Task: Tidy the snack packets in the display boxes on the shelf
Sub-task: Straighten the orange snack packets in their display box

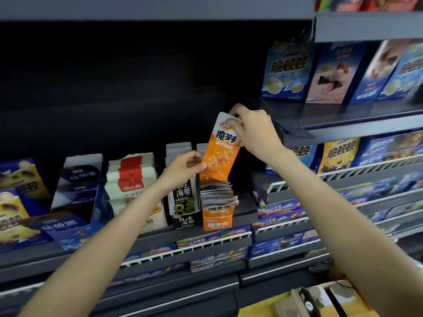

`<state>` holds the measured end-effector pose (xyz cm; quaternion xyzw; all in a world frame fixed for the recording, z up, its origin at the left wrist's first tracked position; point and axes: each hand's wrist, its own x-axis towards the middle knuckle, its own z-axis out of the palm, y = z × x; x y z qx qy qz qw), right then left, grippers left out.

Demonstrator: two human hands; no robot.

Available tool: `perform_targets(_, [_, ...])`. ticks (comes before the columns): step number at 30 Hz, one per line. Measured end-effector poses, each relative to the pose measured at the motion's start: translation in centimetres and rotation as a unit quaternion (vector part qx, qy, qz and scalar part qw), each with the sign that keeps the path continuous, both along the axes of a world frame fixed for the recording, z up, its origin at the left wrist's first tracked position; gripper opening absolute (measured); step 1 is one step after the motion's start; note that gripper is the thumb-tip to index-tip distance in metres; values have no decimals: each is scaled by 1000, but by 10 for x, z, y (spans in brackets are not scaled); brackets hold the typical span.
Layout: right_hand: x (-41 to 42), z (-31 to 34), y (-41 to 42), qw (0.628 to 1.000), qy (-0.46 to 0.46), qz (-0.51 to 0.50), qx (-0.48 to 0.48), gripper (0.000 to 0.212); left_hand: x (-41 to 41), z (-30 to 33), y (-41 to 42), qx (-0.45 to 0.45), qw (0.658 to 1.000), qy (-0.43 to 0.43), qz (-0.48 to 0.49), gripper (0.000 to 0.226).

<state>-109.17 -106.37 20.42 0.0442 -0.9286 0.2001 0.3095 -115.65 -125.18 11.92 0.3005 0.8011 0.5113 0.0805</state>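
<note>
We see two bare arms reaching to a dark shop shelf point(160, 239). The right hand point(254, 131) pinches the top of an orange snack packet point(220, 152), the left hand point(185, 165) pinches its lower edge, above an orange display box point(217, 221) full of similar packets.

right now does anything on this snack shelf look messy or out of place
Yes. The packets in the orange display box are splayed and leaning unevenly, not in a neat row. One orange packet is out of the box, held tilted above it by the left hand and right hand.
</note>
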Motion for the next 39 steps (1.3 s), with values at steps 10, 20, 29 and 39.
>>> perform_targets(10, [-7, -65, -2, 994, -17, 91, 55, 18, -7, 9, -3, -224, 929, 290, 47, 33])
perform_targets(20, [-45, -72, -17, 982, -152, 60, 96, 22, 9, -19, 6, -228, 884, 365, 181, 47])
perform_targets(29, [-21, -80, 2, 978, -108, 171, -56, 21, 0, -23, 7, -218, 863, 423, 169, 27])
perform_targets(39, [8, -102, 27, 954, -191, 212, -94, 29, 5, -22, -4, -206, 910, 347, 94, 30])
